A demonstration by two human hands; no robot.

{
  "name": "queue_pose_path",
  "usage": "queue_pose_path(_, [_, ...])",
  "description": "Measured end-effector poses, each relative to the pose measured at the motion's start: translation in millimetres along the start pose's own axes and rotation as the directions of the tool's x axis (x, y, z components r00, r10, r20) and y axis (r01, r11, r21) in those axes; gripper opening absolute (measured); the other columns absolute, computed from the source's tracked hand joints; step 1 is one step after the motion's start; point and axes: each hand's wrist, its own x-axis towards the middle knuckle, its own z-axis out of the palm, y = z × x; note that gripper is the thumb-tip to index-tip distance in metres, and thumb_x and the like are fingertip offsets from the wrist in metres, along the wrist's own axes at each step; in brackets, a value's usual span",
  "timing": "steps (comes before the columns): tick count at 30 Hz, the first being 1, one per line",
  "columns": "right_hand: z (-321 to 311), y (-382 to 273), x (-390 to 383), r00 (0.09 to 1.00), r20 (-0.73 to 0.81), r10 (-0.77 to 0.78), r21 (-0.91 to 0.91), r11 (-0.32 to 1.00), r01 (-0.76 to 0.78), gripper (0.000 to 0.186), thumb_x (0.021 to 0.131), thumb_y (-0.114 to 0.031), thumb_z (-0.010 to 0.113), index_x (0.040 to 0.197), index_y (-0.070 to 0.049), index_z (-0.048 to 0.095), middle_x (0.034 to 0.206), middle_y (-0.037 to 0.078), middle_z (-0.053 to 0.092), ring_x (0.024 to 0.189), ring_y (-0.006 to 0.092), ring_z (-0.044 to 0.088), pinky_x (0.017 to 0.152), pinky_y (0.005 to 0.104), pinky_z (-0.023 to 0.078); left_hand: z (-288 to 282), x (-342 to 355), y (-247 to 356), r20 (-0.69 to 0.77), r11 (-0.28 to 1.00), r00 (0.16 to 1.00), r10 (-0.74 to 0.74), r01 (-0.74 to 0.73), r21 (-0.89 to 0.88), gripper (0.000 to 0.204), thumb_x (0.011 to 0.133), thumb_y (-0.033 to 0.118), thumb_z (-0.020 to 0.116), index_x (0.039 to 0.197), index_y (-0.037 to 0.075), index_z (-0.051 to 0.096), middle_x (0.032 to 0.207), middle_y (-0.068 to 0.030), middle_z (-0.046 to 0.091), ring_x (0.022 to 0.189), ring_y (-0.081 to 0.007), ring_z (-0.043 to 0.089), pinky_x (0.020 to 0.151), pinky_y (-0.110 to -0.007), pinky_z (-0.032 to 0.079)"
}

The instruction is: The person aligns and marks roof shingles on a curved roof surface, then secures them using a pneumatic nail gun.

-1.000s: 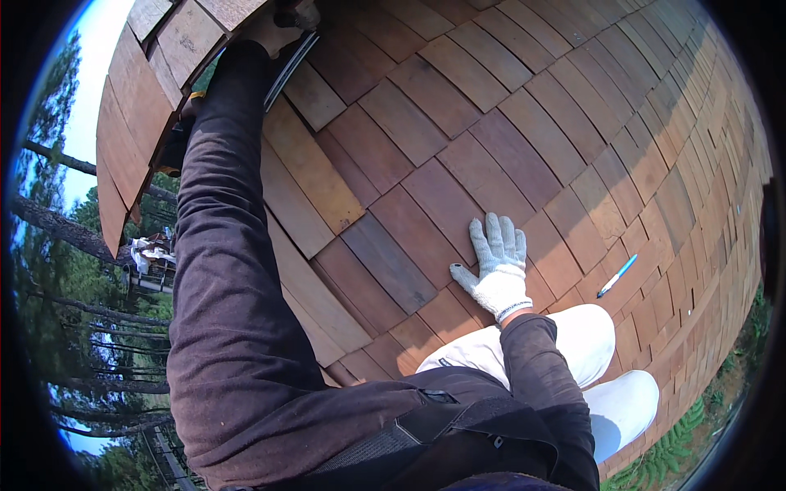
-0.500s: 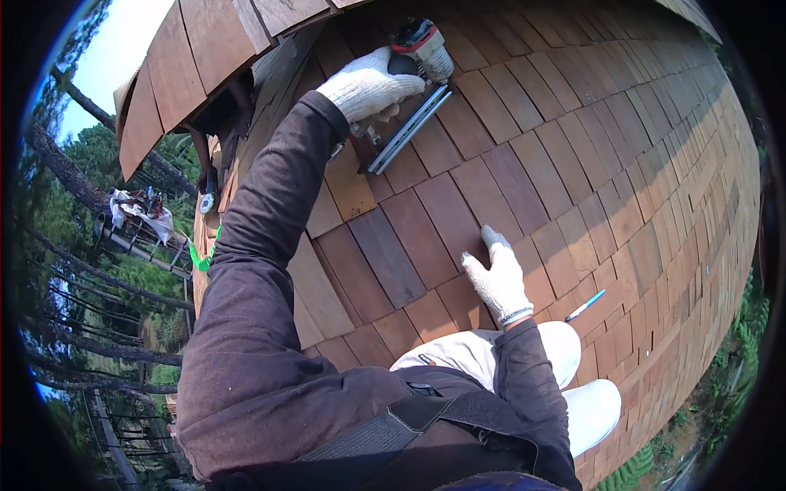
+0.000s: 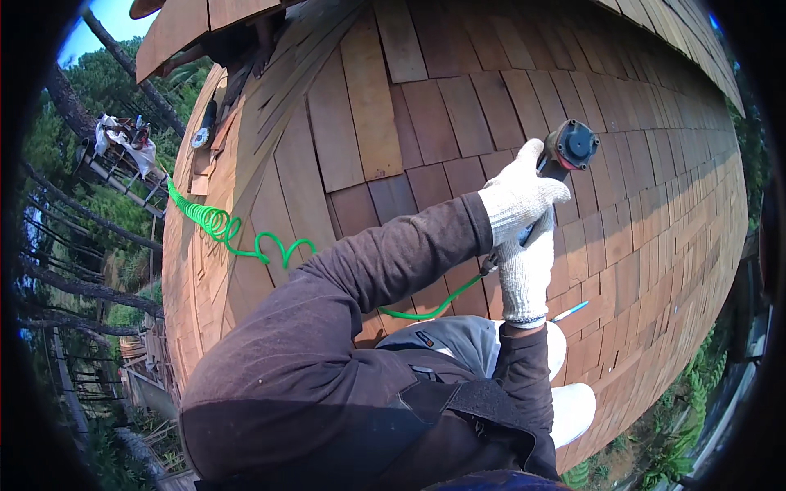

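My gloved left hand (image 3: pixel 520 196) grips a nail gun with a dark round cap (image 3: pixel 578 146) and red trim, right of centre. My gloved right hand (image 3: pixel 526 270) is closed on the same tool just below my left hand; its fingertips are partly hidden. A green air hose (image 3: pixel 434 313) runs from a metal fitting beside my right hand, behind my left forearm, into loose coils (image 3: pixel 214 221) at the left. A blue-and-white pen (image 3: pixel 571 311) lies on the wooden shingles (image 3: pixel 643 233) just right of my right wrist.
The curved shingled surface fills most of the view, beneath a shingled overhang (image 3: pixel 671 41). Another person's arm (image 3: pixel 264 41) shows at upper left, above a dark tool (image 3: pixel 205 127) with a silver round part. Trees (image 3: pixel 90 204) and a railed platform (image 3: pixel 123 159) with white bags lie beyond the left edge.
My left hand has brought the nail gun rightward and down; my right hand has risen from the shingles to grip it. The view has shifted, and more green hose shows.
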Motion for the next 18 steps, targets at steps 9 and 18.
queue_pose_path(9, [-14,30,15,0.962,-0.134,0.239,0.402,0.900,-0.168,0.031,0.088,-0.012,0.080,0.112,-0.003,0.063,0.087,0.005,0.072,0.061,0.0070,0.056,0.057,0.0234,0.045,-51,-1,-32,0.139,0.908,0.947,0.289,-0.318,0.273,0.048,0.098,0.032,0.069,0.134,0.001,0.063,0.116,-0.0131,0.072,0.103,-0.0204,0.069,0.093,-0.033,0.055])
queue_pose_path(18, [-32,18,108,0.985,0.101,0.138,0.220,0.963,-0.157,0.032,0.085,-0.015,0.072,0.113,-0.002,0.061,0.090,0.008,0.074,0.076,0.0162,0.069,0.071,0.0284,0.053,-23,-109,-125,0.813,0.934,0.527,0.246,-0.352,-0.054,0.030,0.102,0.029,0.062,0.114,0.004,0.074,0.105,-0.0127,0.075,0.094,-0.0249,0.072,0.086,-0.037,0.056])
